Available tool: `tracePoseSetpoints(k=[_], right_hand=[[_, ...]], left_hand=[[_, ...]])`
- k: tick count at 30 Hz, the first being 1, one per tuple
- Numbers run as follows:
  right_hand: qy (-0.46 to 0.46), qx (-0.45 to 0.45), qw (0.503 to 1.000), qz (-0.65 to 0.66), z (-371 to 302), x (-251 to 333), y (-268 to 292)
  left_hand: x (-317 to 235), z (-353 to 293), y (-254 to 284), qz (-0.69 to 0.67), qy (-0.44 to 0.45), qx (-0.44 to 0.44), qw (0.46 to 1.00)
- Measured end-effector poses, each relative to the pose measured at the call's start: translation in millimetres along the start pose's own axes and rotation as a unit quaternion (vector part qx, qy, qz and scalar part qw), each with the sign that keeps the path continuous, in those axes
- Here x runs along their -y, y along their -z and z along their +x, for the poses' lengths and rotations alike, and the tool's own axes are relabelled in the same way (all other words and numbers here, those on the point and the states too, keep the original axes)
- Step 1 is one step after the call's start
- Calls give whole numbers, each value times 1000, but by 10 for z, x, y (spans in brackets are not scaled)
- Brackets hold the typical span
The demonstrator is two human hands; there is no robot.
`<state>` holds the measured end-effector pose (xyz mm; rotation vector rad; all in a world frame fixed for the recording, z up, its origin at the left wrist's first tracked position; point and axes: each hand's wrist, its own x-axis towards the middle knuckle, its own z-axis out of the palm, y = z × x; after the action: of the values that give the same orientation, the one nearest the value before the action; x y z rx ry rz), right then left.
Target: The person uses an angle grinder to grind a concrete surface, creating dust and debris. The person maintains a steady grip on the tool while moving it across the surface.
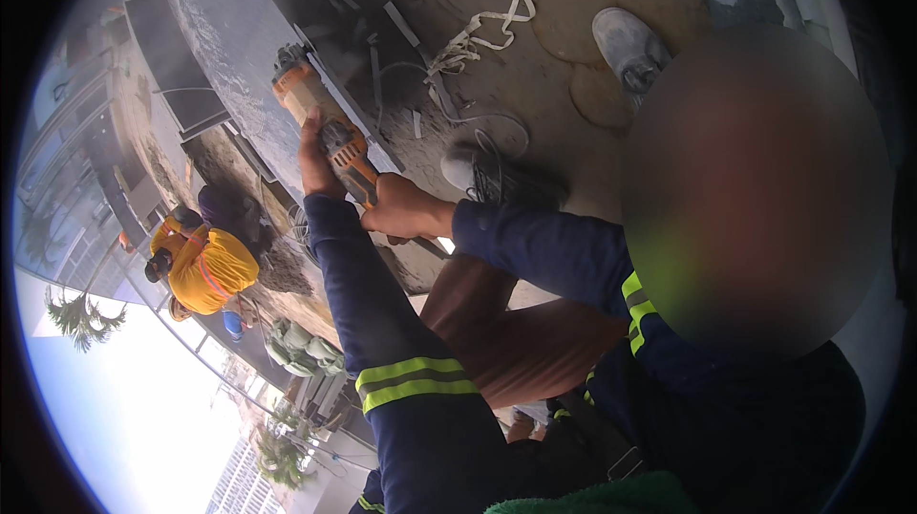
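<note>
One orange-and-black angle grinder point(339, 139) is sitting in both hands, left of centre in the upper half of the frame, its long axis running diagonally from the upper left toward the middle. The left hand point(313, 156) is holding the body from its left side, fingers wrapping the casing; the right hand point(406, 207) is clasping the rear handle, lower and farther right, with its fingers curling tightly round it. From both hands the tool head point(290, 62) is pointing up and leftward, the left hand being nearer it. That head is lying by the edge of a grey slab point(222, 36); whether they are touching, I cannot tell.
</note>
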<state>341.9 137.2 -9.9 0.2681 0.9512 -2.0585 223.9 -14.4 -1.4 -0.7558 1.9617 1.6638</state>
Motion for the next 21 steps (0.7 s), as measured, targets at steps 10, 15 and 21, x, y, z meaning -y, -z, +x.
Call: tracePoseSetpoints(k=[10, 15, 21], right_hand=[[7, -3, 1000, 4, 152, 47, 0], [-5, 3, 1000, 24, 195, 142, 30], [-14, 9, 999, 42, 272, 168, 81]], left_hand=[[-103, 112, 6, 19, 7, 2, 1000], [-145, 203, 8, 20, 8, 3, 1000], [-167, 278, -2, 22, 24, 0, 999]])
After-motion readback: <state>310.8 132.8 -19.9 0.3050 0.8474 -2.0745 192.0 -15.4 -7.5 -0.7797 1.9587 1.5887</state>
